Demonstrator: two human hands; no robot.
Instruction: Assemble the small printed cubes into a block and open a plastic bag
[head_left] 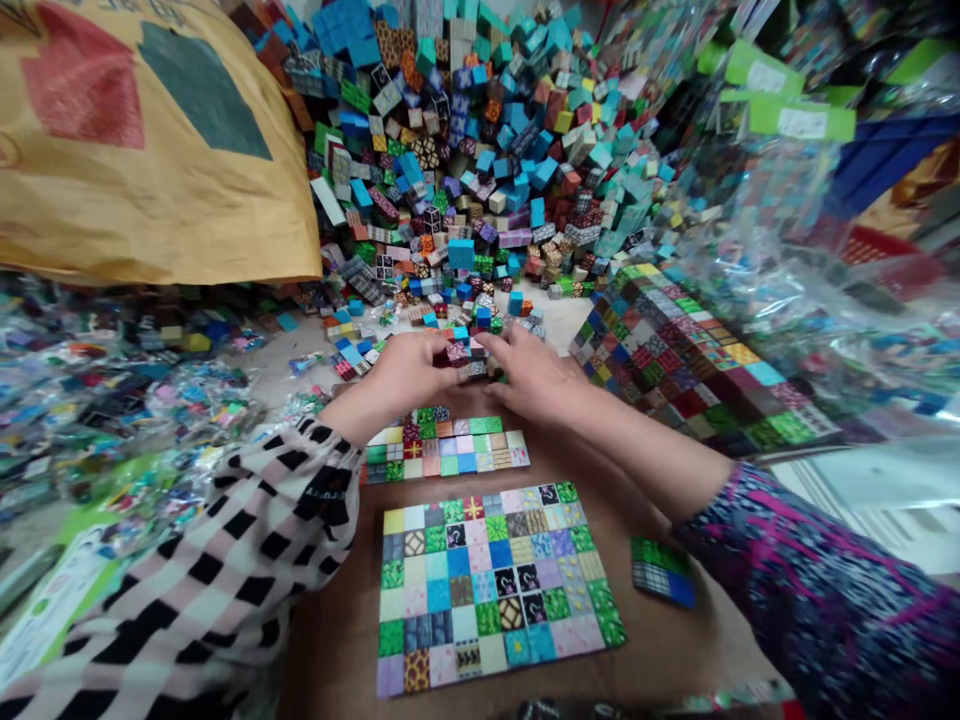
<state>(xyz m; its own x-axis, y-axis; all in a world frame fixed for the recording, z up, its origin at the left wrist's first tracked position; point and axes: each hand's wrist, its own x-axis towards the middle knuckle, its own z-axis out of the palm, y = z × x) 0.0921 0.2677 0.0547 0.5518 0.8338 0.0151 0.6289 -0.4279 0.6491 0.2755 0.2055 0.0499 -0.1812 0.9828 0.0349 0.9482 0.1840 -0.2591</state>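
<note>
My left hand (409,372) and my right hand (536,372) meet just beyond the middle, fingers bent around a small cluster of patterned cubes (466,346). The thumb and fingers of each press at its sides; some fingertips are hidden. Just below my hands lies a partly built mat of cubes (457,450) in uneven rows. Closer to me, a full rectangular mat of cubes (499,590) lies flat, showing green, pink, blue and black faces. A small block of green, plaid and blue cubes (663,572) sits by my right sleeve.
A large heap of loose cubes (465,150) rises at the back. A yellow sack (165,140) stands at the back left, above bagged cubes (135,440). To the right are a tilted stack of cubes (697,360) and clear plastic bags (810,270).
</note>
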